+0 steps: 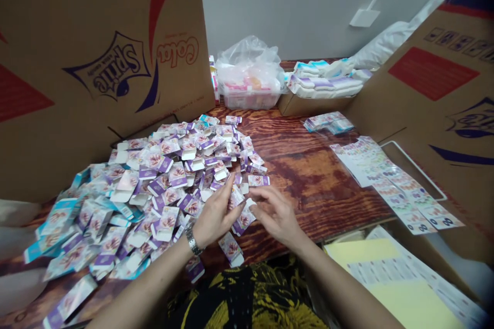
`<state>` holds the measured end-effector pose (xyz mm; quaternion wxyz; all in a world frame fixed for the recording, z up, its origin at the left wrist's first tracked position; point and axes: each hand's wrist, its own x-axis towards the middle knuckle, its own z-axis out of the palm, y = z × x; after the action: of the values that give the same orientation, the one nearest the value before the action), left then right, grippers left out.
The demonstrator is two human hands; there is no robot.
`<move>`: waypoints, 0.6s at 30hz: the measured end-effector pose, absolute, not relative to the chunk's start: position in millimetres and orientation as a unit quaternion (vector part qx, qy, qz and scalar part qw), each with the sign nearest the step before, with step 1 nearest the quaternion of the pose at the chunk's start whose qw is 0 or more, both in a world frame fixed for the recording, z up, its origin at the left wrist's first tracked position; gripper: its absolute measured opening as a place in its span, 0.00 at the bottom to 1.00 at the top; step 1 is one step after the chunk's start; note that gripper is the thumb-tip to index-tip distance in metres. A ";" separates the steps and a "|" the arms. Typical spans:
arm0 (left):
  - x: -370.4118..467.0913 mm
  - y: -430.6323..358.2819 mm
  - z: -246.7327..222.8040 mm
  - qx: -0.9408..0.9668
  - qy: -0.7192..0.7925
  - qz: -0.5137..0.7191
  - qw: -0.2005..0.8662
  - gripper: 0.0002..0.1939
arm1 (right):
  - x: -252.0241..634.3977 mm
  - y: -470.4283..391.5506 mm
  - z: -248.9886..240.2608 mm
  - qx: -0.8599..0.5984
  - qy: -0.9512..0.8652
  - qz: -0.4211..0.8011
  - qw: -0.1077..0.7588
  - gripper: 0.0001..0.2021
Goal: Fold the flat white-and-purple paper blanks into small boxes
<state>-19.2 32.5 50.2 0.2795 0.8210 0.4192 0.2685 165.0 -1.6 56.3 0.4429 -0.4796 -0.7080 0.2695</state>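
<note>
In front of my body, both hands meet over a small white and purple cardboard box (236, 197). My left hand (216, 214), with a metal-band watch at the wrist, holds the box between its thumb and fingers. My right hand (277, 214) is closed at the box's right end, thumb and fingertips by a white flap. Its fingertips are partly hidden. A large heap of similar small boxes (170, 175), many with end flaps open, spreads to the left and behind. Below my hands a single box (230, 249) lies near the table's front edge.
Large cartons stand on the left (104, 25) and right (443, 103). At the back are a plastic-wrapped tub (252, 97) and a low carton of white packs (324, 87). Sticker sheets (397, 185) lie on the wooden table (304, 175); yellow sheets (401, 298) are at lower right.
</note>
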 end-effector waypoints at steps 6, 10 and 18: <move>-20.6 26.3 54.0 0.821 0.399 0.246 0.326 0.36 | 156.0 -1.0 58.0 -0.461 -0.734 0.250 0.432 0.11; -21.2 24.7 53.4 0.823 0.396 0.241 0.328 0.36 | 153.0 -4.1 54.0 -0.461 -0.725 0.251 0.445 0.11; -20.3 24.8 57.5 0.830 0.381 0.232 0.334 0.36 | 152.7 -4.7 48.4 -0.458 -0.719 0.231 0.470 0.11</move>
<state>-20.3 24.8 57.5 0.3345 0.8298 0.3815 0.2324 152.7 -4.7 48.4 0.4701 -0.4577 -0.7186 0.2306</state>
